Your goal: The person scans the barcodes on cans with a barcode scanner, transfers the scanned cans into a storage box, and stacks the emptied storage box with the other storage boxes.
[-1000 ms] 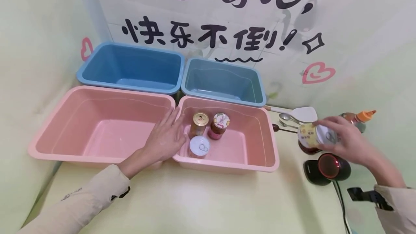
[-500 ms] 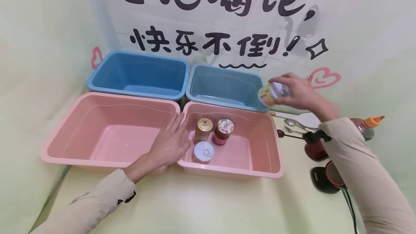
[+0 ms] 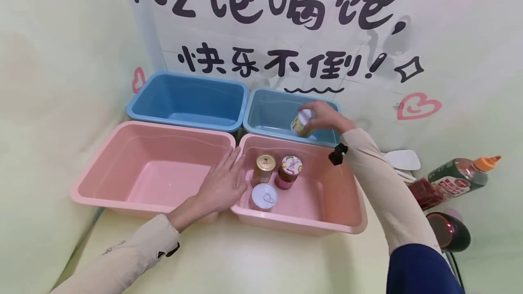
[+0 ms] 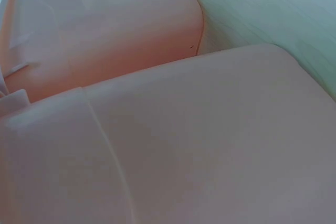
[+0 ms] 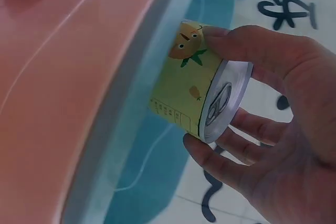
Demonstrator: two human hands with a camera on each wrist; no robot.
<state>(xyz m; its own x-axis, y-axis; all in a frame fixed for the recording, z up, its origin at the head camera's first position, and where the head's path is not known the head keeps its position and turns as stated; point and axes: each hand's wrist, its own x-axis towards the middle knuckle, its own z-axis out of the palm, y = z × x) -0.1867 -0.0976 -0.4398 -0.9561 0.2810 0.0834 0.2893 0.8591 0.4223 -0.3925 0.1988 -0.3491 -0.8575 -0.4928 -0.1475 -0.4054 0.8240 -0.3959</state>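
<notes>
Right grip (image 3: 322, 116) clasps a yellow can (image 5: 181, 85), unreleased at the paler blue tub (image 3: 269, 113); empty left grip (image 3: 222, 186) outstretched; three containers (image 3: 288, 173) already in the pink tub (image 3: 302, 224).

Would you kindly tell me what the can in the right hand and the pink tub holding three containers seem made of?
The can looks metal, its silvery lid carrying a pull ring; its label may be paper. The pink tub: probably smooth plastic, given its soft sheen and rounded rim.

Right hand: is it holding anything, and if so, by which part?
The right hand grips a yellow-labelled can by its sides, near the pull-tab end.
</notes>
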